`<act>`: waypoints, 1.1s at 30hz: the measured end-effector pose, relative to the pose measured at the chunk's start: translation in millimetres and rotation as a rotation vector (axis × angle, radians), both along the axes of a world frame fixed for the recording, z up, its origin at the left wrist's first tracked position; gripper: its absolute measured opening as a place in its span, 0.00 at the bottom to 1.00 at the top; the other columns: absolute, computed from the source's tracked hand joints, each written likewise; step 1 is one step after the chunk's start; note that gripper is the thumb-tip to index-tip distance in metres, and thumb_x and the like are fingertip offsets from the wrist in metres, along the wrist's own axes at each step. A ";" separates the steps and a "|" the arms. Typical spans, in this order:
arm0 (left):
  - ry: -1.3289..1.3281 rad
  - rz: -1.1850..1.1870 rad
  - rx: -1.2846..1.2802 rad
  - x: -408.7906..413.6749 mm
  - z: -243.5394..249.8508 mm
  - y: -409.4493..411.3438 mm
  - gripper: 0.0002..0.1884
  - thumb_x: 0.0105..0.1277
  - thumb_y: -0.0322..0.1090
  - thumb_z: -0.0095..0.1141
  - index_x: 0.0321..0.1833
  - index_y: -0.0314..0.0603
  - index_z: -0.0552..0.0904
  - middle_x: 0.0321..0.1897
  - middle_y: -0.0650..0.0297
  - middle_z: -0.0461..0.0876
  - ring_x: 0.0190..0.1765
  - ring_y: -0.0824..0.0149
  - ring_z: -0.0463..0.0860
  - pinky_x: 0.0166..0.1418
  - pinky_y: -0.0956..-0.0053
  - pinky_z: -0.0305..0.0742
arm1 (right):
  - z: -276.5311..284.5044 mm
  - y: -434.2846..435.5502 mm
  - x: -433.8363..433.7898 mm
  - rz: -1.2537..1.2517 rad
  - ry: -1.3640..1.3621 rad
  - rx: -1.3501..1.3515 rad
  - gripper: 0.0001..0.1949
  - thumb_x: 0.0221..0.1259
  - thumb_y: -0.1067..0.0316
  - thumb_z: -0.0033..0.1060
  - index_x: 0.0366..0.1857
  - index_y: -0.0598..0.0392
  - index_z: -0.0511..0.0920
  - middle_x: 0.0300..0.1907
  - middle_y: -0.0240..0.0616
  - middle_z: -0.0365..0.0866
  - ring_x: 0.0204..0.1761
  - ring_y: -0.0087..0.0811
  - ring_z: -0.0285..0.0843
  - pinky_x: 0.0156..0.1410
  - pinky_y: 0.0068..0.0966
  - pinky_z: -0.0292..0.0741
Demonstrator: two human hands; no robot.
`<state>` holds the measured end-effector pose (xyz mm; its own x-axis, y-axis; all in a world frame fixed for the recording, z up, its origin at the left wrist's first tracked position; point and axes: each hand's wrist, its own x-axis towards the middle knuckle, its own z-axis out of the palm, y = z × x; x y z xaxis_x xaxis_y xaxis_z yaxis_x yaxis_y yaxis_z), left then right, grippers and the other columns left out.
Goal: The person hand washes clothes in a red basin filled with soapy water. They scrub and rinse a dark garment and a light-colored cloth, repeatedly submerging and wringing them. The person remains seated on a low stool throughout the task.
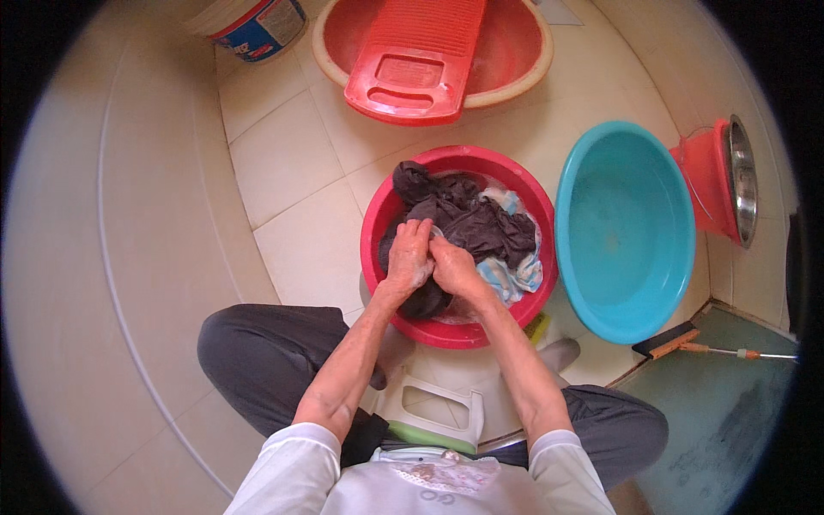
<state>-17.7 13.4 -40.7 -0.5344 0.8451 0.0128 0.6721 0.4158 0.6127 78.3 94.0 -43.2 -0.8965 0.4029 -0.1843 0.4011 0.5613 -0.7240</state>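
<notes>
A pinkish-red plastic basin [544, 257] stands on the floor between my knees. In it lies a wet dark brown garment [476, 225], bunched up, over a white and light-blue cloth [505, 277] in sudsy water. My left hand [411, 254] is over the left part of the dark garment, with foam along its thumb side. Against it presses my right hand [452, 262], its fingers curled. Both hands grip the dark fabric where they meet; the held part is mostly hidden by the fingers.
Beyond the basin, a red washboard [412, 80] rests across a larger red basin [544, 58]. To the right are a turquoise basin [624, 238], a red bucket [705, 180] with a metal bowl [743, 183], and a floor squeegee [673, 341]. A plastic stool [476, 412] is under me.
</notes>
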 end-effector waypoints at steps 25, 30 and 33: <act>-0.077 0.203 -0.049 -1.8 -1.5 -33.0 0.38 0.38 0.31 0.72 0.56 0.35 0.69 0.46 0.51 0.71 0.50 0.49 0.71 0.54 0.61 0.69 | -7.5 6.8 16.8 -0.139 0.046 -0.396 0.18 0.44 0.81 0.39 0.38 0.60 0.80 0.34 0.42 0.82 0.26 0.29 0.79 0.39 0.26 0.76; -0.072 0.155 0.027 -10.1 17.6 -6.3 0.36 0.39 0.32 0.71 0.55 0.36 0.70 0.46 0.50 0.71 0.50 0.48 0.71 0.54 0.59 0.69 | -33.3 7.7 51.9 -0.179 -0.022 0.027 0.16 0.46 0.80 0.44 0.39 0.57 0.78 0.41 0.45 0.78 0.46 0.50 0.76 0.51 0.38 0.73; -0.008 0.141 0.116 -25.4 45.0 18.6 0.36 0.40 0.33 0.71 0.55 0.36 0.70 0.45 0.49 0.72 0.50 0.48 0.71 0.54 0.59 0.69 | -29.3 2.2 57.4 -0.162 -0.054 -0.048 0.17 0.45 0.80 0.43 0.41 0.58 0.77 0.44 0.47 0.74 0.48 0.50 0.73 0.54 0.38 0.71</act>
<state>-43.0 32.0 4.3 -0.6477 0.7552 0.1009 0.6073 0.4317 0.6669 135.6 96.2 -72.5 -0.8089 0.5307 -0.2531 0.5225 0.4515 -0.7232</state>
